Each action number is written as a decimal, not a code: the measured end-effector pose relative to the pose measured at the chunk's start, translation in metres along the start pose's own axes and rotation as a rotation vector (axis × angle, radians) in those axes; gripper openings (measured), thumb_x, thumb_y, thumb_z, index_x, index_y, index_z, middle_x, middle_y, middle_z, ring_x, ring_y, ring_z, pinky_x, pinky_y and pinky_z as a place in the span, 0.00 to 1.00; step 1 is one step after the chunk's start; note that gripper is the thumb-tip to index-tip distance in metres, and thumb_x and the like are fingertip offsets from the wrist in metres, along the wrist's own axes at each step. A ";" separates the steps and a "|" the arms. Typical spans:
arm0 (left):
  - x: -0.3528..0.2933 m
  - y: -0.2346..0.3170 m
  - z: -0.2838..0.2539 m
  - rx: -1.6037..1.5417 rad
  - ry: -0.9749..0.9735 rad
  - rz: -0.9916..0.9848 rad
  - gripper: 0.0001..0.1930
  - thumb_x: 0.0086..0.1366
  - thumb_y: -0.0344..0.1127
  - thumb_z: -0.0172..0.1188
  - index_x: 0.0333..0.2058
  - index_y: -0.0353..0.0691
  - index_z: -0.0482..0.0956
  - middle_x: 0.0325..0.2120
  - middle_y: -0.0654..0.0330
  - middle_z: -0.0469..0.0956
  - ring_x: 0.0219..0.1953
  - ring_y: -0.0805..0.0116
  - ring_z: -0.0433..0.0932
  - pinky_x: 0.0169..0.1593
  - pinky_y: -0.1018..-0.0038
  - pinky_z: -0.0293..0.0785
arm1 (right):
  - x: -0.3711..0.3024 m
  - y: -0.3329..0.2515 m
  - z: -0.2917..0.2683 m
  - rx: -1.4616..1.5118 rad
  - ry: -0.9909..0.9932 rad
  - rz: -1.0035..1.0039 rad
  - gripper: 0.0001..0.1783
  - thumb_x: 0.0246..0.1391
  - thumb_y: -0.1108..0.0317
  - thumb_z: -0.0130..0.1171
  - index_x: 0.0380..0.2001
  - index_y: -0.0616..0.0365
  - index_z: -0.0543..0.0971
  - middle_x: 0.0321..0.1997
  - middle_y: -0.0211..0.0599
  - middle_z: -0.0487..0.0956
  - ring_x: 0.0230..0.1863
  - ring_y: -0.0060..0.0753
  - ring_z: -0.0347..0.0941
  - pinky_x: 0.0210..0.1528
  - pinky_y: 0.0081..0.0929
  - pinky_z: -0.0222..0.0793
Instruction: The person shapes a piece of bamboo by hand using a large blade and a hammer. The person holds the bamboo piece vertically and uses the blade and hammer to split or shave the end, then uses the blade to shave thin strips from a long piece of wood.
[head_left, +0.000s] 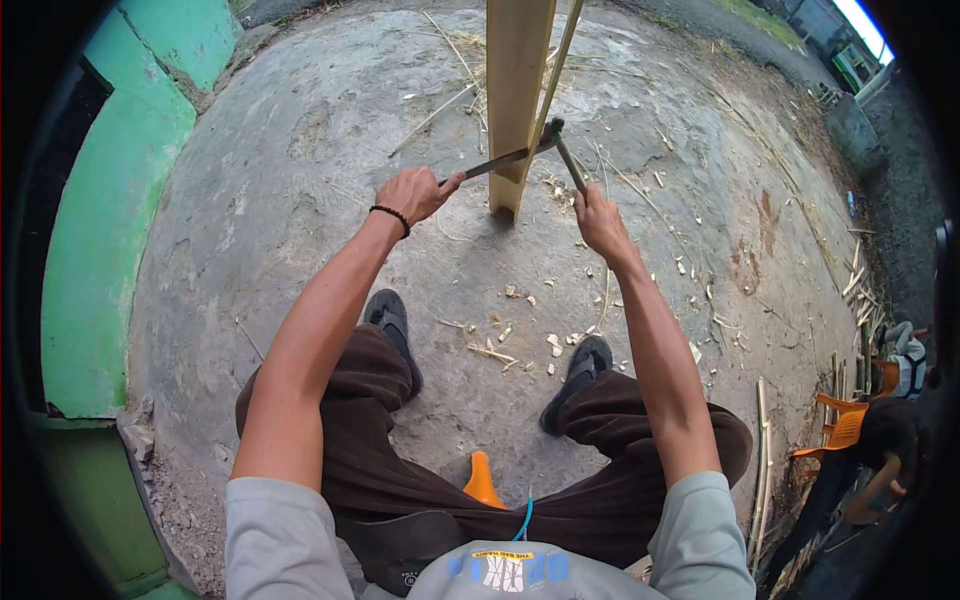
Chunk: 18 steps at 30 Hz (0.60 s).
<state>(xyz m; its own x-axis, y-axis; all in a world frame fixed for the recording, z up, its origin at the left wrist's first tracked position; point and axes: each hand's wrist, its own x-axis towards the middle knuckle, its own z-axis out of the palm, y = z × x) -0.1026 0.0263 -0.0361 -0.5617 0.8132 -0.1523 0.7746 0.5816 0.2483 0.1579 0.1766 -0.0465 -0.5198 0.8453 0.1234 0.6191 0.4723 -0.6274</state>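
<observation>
The left hand [412, 195], just left of the pale bamboo length [512, 90], is clenched around the handle end of a dark knife [495, 164], whose blade runs slantwise across the bamboo's lower part. The right hand [603, 222], just right of the bamboo, grasps the shaft of a hammer [570, 165]; its dark head is near the blade's far end, though contact cannot be told. The bamboo's foot meets the ground in front of the person, and its other end runs out past the top edge of view. A narrow strip [558, 75] slants along its right edge.

Left of the bamboo, a broad stretch of concrete [290, 220] reaches to a green wall [105, 270]; nearer than the bamboo, dark sandals [392, 330] stand to either side, leaving a gap between the feet.

The bamboo's long faces are smooth and straight-edged; the concrete is grey, rough and blotched. Pale, curled chips [555, 345] lie scattered near the bamboo and to its right. Well to its right are long thin sticks [762, 460], an orange plastic chair [843, 425] and another person [885, 450] in dark clothing.
</observation>
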 end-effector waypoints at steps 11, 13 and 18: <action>0.009 -0.009 0.011 0.025 -0.039 0.011 0.45 0.62 0.76 0.45 0.28 0.30 0.84 0.33 0.37 0.82 0.40 0.38 0.82 0.42 0.52 0.79 | 0.012 0.012 0.008 0.143 0.262 -0.136 0.21 0.71 0.49 0.44 0.40 0.60 0.70 0.21 0.47 0.75 0.23 0.47 0.74 0.28 0.46 0.68; 0.009 -0.009 0.012 0.027 -0.016 0.004 0.45 0.63 0.76 0.45 0.28 0.30 0.84 0.33 0.37 0.82 0.40 0.38 0.82 0.42 0.52 0.79 | 0.011 0.014 0.020 -0.102 -0.108 -0.003 0.19 0.70 0.50 0.44 0.42 0.57 0.69 0.31 0.66 0.78 0.37 0.70 0.76 0.36 0.59 0.66; 0.009 -0.012 0.018 0.040 -0.049 0.015 0.45 0.64 0.75 0.44 0.26 0.29 0.83 0.32 0.37 0.82 0.38 0.37 0.82 0.42 0.50 0.78 | 0.031 0.018 0.004 0.113 0.096 -0.160 0.24 0.70 0.48 0.45 0.40 0.61 0.72 0.27 0.57 0.78 0.31 0.62 0.76 0.36 0.53 0.67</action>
<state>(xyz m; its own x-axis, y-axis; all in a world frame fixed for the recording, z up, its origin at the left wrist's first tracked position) -0.1111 0.0269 -0.0571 -0.5354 0.8216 -0.1961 0.7945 0.5686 0.2131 0.1505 0.2104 -0.0566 -0.5442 0.7845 0.2973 0.4607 0.5756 -0.6756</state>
